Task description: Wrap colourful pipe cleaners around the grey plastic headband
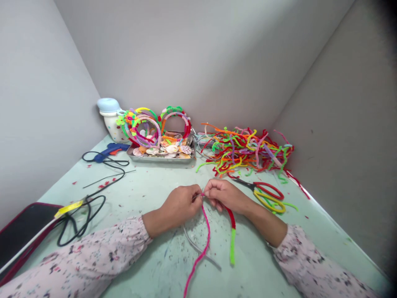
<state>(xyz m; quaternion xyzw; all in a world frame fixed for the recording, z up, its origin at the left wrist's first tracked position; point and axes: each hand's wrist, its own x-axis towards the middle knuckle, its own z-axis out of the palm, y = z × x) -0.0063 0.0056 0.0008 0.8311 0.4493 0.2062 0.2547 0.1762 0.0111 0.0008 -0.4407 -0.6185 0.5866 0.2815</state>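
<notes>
My left hand (186, 203) is closed, thumb and fingers pinched on a thin grey headband (198, 249) whose bare end hangs below it. A bright pink pipe cleaner (207, 231) runs from between my two hands down toward the front edge of the view. Its upper end meets the band at the fingertips of my right hand (226, 195), which is closed in a pinch on it. Below the right palm hangs the band's other end, covered in red (231, 217) and bright green (232, 246) fuzzy wrapping. The fingers hide the middle of the band.
Scissors (263, 194) lie beside my right wrist. Behind are a heap of pipe cleaners (245, 151) and a metal tray (161, 159) of shells and wrapped headbands. At left are a blue glue gun (107, 152), black cord (89, 198), white bottle (113, 126) and dark tablet-like device (25, 231).
</notes>
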